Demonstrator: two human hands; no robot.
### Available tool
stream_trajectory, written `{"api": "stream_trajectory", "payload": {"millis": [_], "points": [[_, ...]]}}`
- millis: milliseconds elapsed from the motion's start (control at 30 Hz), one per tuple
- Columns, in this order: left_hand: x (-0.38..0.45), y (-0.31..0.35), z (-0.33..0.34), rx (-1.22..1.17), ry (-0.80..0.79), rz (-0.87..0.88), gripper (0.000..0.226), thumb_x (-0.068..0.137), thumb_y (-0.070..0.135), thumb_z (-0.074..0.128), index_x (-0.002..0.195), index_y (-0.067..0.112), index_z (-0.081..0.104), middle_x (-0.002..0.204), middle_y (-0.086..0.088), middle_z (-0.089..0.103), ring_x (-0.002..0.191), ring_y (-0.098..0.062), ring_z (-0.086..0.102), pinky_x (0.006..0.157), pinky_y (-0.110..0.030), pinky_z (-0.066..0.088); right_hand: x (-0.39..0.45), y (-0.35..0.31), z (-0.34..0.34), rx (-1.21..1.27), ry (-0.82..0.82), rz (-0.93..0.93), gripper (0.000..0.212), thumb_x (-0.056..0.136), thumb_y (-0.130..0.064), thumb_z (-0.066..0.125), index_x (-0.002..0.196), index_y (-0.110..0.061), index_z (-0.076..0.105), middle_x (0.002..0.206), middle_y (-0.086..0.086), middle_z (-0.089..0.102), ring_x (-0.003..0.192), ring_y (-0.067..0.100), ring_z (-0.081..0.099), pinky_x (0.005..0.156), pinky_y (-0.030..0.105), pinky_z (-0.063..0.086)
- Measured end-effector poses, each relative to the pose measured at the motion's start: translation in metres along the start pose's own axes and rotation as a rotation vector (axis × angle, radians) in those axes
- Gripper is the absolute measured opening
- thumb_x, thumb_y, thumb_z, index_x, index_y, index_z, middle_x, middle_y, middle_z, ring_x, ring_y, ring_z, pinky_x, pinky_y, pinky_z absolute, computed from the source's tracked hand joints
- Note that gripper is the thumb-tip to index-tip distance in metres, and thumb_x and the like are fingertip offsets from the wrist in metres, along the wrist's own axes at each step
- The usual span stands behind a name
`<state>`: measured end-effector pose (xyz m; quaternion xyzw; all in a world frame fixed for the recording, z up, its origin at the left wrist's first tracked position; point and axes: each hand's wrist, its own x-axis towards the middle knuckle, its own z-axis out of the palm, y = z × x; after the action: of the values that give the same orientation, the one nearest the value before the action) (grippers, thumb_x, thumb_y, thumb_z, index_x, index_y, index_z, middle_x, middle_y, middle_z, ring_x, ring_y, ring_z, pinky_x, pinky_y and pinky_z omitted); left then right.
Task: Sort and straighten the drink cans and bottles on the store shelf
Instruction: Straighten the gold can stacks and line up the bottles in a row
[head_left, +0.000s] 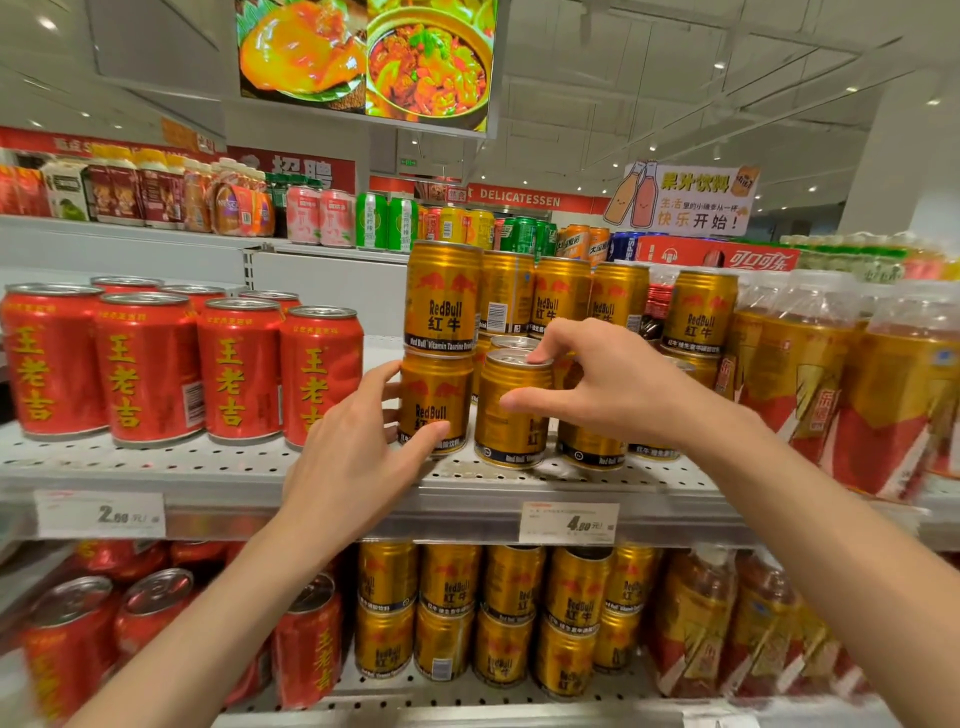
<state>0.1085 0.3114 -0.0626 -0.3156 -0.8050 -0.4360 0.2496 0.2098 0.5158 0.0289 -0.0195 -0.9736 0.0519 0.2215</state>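
At the front edge of the shelf (260, 467), your right hand (613, 384) grips the gold can (511, 415) from above, fingertips on its rim, while your left hand (363, 441) clasps the side of the neighbouring gold can (434, 402). Steady the neighbour and turn the gripped can about its upright long axis. Its label faces right of front, so bring it square to the aisle.

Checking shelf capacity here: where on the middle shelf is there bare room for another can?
Bare shelf shows between the red cans and the stacked gold cans, behind the left hand. Right of that it is crowded: gold cans, then bottles, packed together.
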Motion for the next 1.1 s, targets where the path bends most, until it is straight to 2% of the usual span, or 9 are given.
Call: {"api": "stream_trajectory", "payload": {"millis": [133,267,333,400,467,733,933,1000,1100], "points": [[-0.001,-0.001,0.000,-0.002,0.008,0.003,0.069,0.083,0.048,0.075,0.143,0.028,0.046,0.127,0.007,0.069,0.103,-0.012,0.072,0.089,-0.031,0.054,0.001,-0.010,0.011,-0.069,0.124,-0.039,0.063,0.073,-0.078,0.060,0.099,-0.021,0.058,0.090,-0.006,0.062,0.083,0.012,0.057,0.077,0.030,0.052],[0.000,-0.002,0.001,-0.003,-0.009,0.006,0.069,0.084,0.048,0.075,0.143,0.029,0.044,0.127,0.007,0.069,0.105,-0.012,0.071,0.085,-0.024,0.050,-0.003,-0.004,0.006,-0.014,0.010,-0.053,0.061,0.077,-0.073,0.062,0.111,-0.023,0.054,0.099,-0.007,0.064,0.086,0.012,0.060,0.084,0.033,0.052],[0.002,-0.002,0.001,0.003,-0.032,-0.003,0.074,0.084,0.051,0.073,0.145,0.028,0.039,0.131,0.004,0.067,0.109,-0.015,0.070,0.091,-0.029,0.053,-0.004,-0.002,0.006,-0.003,0.019,-0.059,0.059,0.079,-0.069,0.064,0.115,-0.023,0.055,0.101,-0.009,0.064,0.088,0.011,0.061,0.085,0.033,0.052],[0.004,-0.002,0.002,0.025,-0.059,-0.012,0.083,0.082,0.059,0.071,0.149,0.028,0.033,0.138,0.002,0.063,0.113,-0.018,0.069,0.096,-0.042,0.056,-0.005,-0.004,0.008,-0.017,0.051,-0.060,0.058,0.080,-0.067,0.065,0.116,-0.022,0.056,0.101,-0.010,0.064,0.089,0.011,0.061,0.085,0.033,0.051],[0.004,-0.002,0.003,0.059,-0.066,-0.019,0.088,0.082,0.063,0.068,0.153,0.029,0.029,0.141,0.003,0.061,0.114,-0.020,0.069,0.094,-0.049,0.056,-0.005,-0.005,0.011,-0.020,0.067,-0.066,0.057,0.080,-0.067,0.065,0.114,-0.022,0.056,0.099,-0.009,0.065,0.088,0.011,0.061,0.086,0.034,0.051],[-0.003,-0.003,-0.002,0.030,0.018,-0.012,0.084,0.080,0.058,0.074,0.150,0.030,0.037,0.133,0.003,0.066,0.105,-0.018,0.072,0.090,-0.044,0.058,-0.006,-0.006,0.010,-0.028,0.060,-0.062,0.060,0.080,-0.070,0.061,0.116,-0.023,0.056,0.098,-0.010,0.062,0.090,0.011,0.059,0.092,0.039,0.050],[-0.005,-0.006,-0.003,0.020,0.059,0.038,0.086,0.074,0.059,0.077,0.147,0.027,0.043,0.123,-0.001,0.072,0.098,-0.019,0.075,0.086,-0.047,0.060,-0.006,-0.009,0.017,-0.081,0.150,-0.088,0.057,0.079,-0.073,0.059,0.108,-0.025,0.055,0.094,-0.014,0.057,0.089,0.009,0.054,0.095,0.036,0.047],[-0.006,-0.006,-0.003,0.025,0.058,0.059,0.087,0.073,0.061,0.075,0.146,0.027,0.044,0.126,0.000,0.071,0.099,-0.018,0.075,0.086,-0.046,0.061,-0.008,-0.007,0.016,-0.063,0.125,-0.093,0.058,0.081,-0.073,0.058,0.113,-0.025,0.056,0.098,-0.014,0.058,0.092,0.009,0.055,0.096,0.036,0.047],[-0.007,-0.007,-0.005,0.026,0.066,0.107,0.086,0.071,0.065,0.071,0.144,0.026,0.047,0.134,0.005,0.065,0.105,-0.017,0.072,0.086,-0.047,0.061,-0.009,0.003,0.002,0.093,0.061,-0.044,0.060,0.087,-0.067,0.053,0.131,-0.027,0.052,0.119,-0.011,0.062,0.111,0.009,0.057,0.099,0.034,0.049]]}}
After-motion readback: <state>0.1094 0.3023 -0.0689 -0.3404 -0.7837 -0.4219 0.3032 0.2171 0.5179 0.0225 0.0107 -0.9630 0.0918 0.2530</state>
